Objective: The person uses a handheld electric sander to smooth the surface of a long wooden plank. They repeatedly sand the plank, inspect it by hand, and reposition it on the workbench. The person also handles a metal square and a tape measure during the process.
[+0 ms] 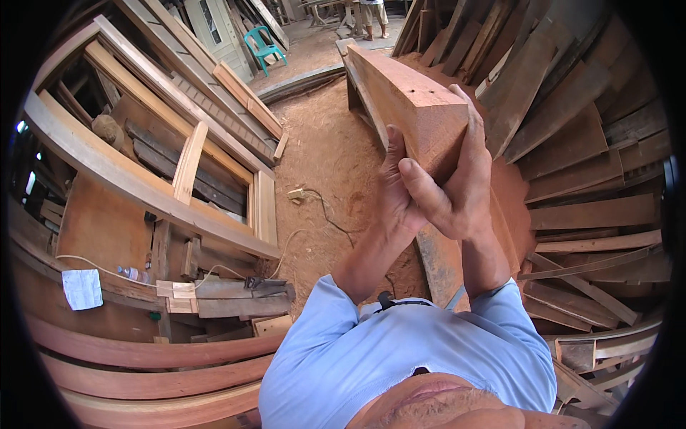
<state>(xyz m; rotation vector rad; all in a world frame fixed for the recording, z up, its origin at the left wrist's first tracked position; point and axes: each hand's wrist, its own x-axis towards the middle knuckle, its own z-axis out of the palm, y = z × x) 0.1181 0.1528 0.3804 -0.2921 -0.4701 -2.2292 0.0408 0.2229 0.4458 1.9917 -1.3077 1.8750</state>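
Note:
A thick, square-cut wooden beam (418, 86) stretches away from me, its near end raised between my hands. Two small dark holes mark its upper face close to that end. On the beam's left, my left hand (399, 189) holds on with its thumb up along the side; its other fingers are hidden beneath. My right hand (468, 179) wraps the right side, fingers stretched along the wood and thumb across the cut end. The heels of both hands meet under the end.
A wooden frame (189, 161) leans at left above curved reddish planks (171, 365). Many boards (572, 139) stack on the right. A cable with a socket block (296, 194) lies on the sawdust-covered floor. Farther off are a green chair (264, 48) and a person's legs (375, 21).

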